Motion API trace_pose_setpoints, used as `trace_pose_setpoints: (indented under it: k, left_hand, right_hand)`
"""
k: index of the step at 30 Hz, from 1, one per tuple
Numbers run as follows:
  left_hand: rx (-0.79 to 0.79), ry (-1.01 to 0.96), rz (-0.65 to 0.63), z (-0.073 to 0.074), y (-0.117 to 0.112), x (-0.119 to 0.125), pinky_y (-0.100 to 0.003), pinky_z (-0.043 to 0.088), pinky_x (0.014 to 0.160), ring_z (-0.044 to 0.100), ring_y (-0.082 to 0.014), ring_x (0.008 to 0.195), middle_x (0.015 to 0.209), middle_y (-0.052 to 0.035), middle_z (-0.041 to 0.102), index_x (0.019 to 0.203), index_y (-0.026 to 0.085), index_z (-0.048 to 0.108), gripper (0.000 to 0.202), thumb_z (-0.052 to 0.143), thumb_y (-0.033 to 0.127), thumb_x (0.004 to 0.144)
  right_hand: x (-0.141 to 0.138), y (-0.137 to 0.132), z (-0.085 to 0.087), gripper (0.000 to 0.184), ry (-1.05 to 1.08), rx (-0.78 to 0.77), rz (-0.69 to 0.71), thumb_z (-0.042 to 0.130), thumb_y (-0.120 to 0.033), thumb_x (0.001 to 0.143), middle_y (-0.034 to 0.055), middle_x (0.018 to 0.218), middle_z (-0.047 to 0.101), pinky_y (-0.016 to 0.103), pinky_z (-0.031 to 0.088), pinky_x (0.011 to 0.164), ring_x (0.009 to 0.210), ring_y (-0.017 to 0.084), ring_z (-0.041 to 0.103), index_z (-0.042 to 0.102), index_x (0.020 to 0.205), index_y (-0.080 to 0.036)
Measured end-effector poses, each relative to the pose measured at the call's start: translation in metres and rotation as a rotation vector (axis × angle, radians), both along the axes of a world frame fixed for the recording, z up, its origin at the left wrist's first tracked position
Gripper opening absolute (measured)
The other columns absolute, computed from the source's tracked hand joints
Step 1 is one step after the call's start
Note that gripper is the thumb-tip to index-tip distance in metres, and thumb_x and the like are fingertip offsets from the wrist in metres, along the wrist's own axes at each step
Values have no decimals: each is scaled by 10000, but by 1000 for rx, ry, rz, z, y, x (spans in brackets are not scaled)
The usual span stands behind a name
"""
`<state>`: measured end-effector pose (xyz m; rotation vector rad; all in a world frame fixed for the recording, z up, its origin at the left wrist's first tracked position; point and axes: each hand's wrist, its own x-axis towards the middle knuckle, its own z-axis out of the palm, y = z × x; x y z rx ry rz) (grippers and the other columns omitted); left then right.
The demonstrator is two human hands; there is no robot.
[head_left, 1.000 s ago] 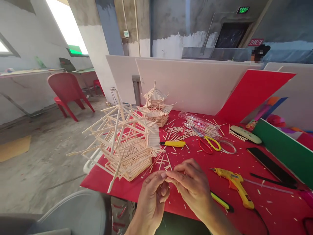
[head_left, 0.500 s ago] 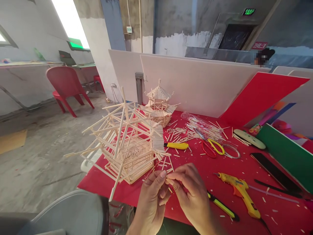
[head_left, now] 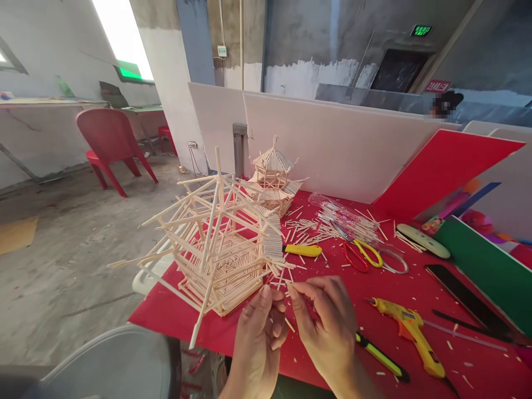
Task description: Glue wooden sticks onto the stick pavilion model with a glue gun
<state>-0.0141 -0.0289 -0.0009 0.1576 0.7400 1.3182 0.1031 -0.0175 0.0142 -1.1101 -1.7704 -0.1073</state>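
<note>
My left hand [head_left: 258, 338] and my right hand [head_left: 326, 324] meet over the front edge of the red table [head_left: 415, 288]. Both pinch with thumb and forefinger. A thin wooden stick [head_left: 290, 325] shows between them, below the fingertips. Just to the left stands a large half-built stick pavilion [head_left: 216, 249] with a bare roof frame. A smaller finished stick pagoda [head_left: 272, 177] stands behind it near the white board.
A yellow glue gun [head_left: 409, 335], a yellow-black knife [head_left: 382, 357], another yellow knife [head_left: 302, 250], red-yellow scissors [head_left: 361, 255], a bag of sticks [head_left: 344, 219] and loose sticks lie on the table. White, red and green boards stand behind. A red chair [head_left: 110, 141] is at left.
My hands rose a little toward the large pavilion, and the fingertips drew slightly apart. The camera view shifted slightly; nothing on the table moved.
</note>
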Motion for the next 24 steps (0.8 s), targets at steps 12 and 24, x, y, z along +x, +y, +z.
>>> trace_pose_setpoints:
  k: [12, 24]
  left_hand:
    - [-119, 12, 33, -16, 6, -8, -128, 221, 337, 384, -14, 398, 616, 25, 605, 725, 130, 643, 336, 896, 287, 570]
    - [-126, 11, 24, -21, 5, -7, -134, 231, 343, 397, -15, 403, 633, 24, 608, 740, 134, 652, 333, 889, 301, 578]
  right_hand:
    - [-8, 17, -23, 104, 31, -56, -45, 634, -121, 894, 46, 853, 620, 314, 476, 720, 825, 176, 558, 618, 974, -187]
    - [-13, 21, -20, 144, 55, -23, -39, 637, -93, 883, 46, 882, 632, 316, 476, 749, 850, 173, 553, 628, 991, -187]
